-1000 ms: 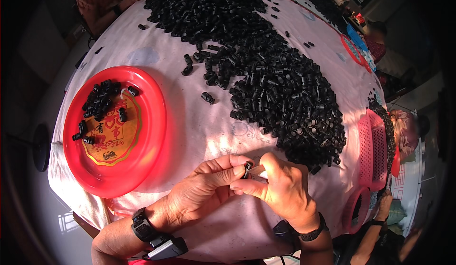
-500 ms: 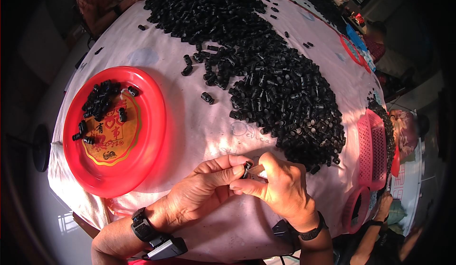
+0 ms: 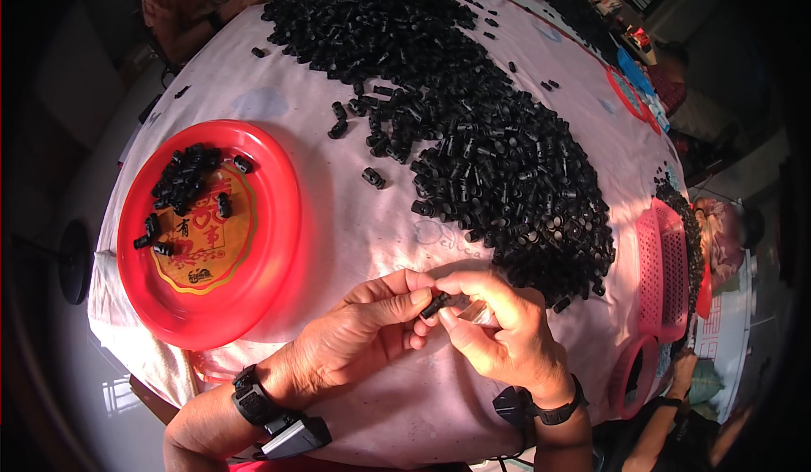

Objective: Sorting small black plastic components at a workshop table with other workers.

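In front of me my left hand pinches a small black ribbed cylinder-shaped part between thumb and fingers. From the other side my right hand meets it, its index fingertip and thumb at the part's right end. A small whitish, translucent piece shows in the curled fingers of the right hand; its kind is unclear. Beyond both hands spreads a large heap of similar black parts. To the left, a red round plate carries a small cluster of these parts.
A pale pink cloth covers the table, with a few loose parts beside the heap. Pink perforated baskets stand at the right edge. One person sits at the far left; another person's forearm shows at lower right.
The right index finger has straightened and come up to the black part, while the right thumb has moved slightly right. More of the part now shows between my hands.
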Tool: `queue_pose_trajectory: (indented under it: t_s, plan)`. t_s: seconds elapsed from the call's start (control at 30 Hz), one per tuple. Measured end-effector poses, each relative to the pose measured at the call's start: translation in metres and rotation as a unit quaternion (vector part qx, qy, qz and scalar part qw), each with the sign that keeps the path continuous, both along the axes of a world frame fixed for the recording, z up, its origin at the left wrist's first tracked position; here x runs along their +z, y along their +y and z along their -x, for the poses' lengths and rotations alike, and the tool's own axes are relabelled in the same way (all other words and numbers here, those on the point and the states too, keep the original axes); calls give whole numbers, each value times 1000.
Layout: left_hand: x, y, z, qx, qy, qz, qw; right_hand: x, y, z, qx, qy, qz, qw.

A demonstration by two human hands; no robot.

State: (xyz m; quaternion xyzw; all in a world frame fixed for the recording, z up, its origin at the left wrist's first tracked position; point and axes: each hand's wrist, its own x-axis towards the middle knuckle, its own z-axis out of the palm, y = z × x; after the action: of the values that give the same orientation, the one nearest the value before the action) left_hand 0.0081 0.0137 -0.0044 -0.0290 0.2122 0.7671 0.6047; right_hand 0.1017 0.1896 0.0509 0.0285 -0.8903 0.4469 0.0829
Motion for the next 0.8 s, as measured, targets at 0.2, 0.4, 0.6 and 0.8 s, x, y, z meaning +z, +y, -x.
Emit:
queue_pose_trajectory:
  t_s: [0.2,0.4,0.6,0.8]
  plan:
    - [-6,-3,1,37,-20,-48,998,-6,-5,3,-34,29,54,998]
    - [0,-2,-2,57,74,-16,995,-5,-12,1,-36,49,-34,998]
    - [5,-3,-1,34,76,-9,996,-10,-5,4,-44,53,-81,994]
    - [1,-3,0,4,73,-25,997,-5,-6,4,-57,-7,-122,991]
